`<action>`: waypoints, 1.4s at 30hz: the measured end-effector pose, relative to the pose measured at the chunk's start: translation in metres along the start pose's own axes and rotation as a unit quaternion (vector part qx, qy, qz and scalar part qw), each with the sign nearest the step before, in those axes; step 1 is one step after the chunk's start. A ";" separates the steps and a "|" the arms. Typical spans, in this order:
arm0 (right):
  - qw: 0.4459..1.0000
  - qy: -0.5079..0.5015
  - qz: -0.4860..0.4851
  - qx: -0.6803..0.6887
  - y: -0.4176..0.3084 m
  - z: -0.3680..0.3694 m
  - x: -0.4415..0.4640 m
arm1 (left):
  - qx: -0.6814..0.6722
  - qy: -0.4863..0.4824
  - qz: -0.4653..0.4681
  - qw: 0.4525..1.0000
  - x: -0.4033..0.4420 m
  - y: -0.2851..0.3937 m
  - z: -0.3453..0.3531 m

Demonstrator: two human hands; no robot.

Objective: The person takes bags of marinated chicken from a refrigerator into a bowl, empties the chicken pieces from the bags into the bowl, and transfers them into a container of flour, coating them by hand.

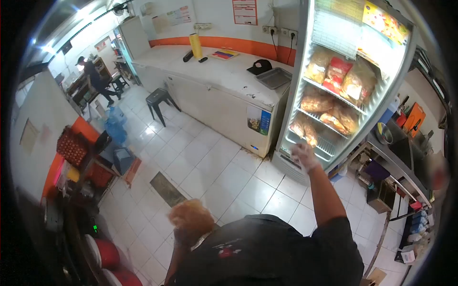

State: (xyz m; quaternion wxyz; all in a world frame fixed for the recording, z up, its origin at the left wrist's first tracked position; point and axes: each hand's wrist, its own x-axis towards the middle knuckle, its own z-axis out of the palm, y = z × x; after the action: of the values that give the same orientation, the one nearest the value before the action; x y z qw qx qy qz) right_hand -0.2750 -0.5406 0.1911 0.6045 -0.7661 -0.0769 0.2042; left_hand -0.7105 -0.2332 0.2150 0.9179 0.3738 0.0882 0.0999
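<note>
Black short-sleeved shirt (pixel 267 248) up close, left hand (pixel 183 234) gripping a blurry tan plastic-wrapped bundle (pixel 191 215) above white floor tiles (pixel 234 206); right hand (pixel 305 157), bare-armed, near 1 lit white upright fridge (pixel 292 164), its fingers too blurred to tell wide from narrow.

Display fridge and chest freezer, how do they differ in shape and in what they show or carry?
The display fridge stands tall and narrow; the chest freezer is low and long. The display fridge shows bagged food on lit shelves, while the chest freezer's solid front hides its inside and its top carries a cap and a metal tray. Both stand on the tiled floor.
</note>
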 end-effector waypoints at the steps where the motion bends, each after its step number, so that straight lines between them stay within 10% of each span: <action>1: 0.998 0.013 -0.040 -0.048 -0.018 -0.005 0.040 | -0.038 0.030 0.038 0.998 0.010 0.007 -0.001; 3: 0.949 0.079 -0.216 -0.217 -0.012 -0.024 0.160 | -0.093 0.077 0.110 0.987 0.033 0.024 -0.003; 9: 0.852 0.409 -0.162 -0.282 -0.144 -0.005 0.296 | 0.070 0.152 0.146 0.975 0.112 0.065 -0.081; 15: 0.912 0.313 -0.056 -0.260 -0.207 0.043 0.308 | 0.149 0.117 0.078 0.979 0.270 0.120 -0.173; 18: 0.716 0.622 -0.185 -0.259 -0.229 0.076 0.298 | 0.344 0.062 0.064 0.935 0.374 0.132 -0.214; 20: 0.692 0.667 -0.092 -0.262 -0.225 0.047 0.323 | 0.338 0.004 0.046 0.940 0.425 0.144 -0.215; 27: 0.793 0.556 -0.013 -0.248 -0.212 0.013 0.321 | -0.092 -0.199 -0.131 0.967 0.594 0.173 -0.092; 31: 0.756 0.535 -0.215 -0.309 -0.193 0.029 0.283 | -0.093 -0.310 -0.193 0.926 0.658 0.132 -0.045; 35: 0.808 0.548 -0.130 -0.176 -0.193 0.092 0.175 | -0.077 -0.395 -0.231 0.886 0.688 0.077 0.020; 42: 0.693 0.660 -0.203 -0.208 -0.083 0.095 -0.014 | -0.044 -0.340 -0.308 0.888 0.656 0.003 0.197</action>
State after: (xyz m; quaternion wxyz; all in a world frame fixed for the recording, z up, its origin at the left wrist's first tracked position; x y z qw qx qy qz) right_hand -0.3155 -0.4395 0.2565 0.3521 -0.7757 0.1479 -0.5024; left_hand -0.0313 -0.1993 0.2987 0.8919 0.2982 -0.1226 -0.3172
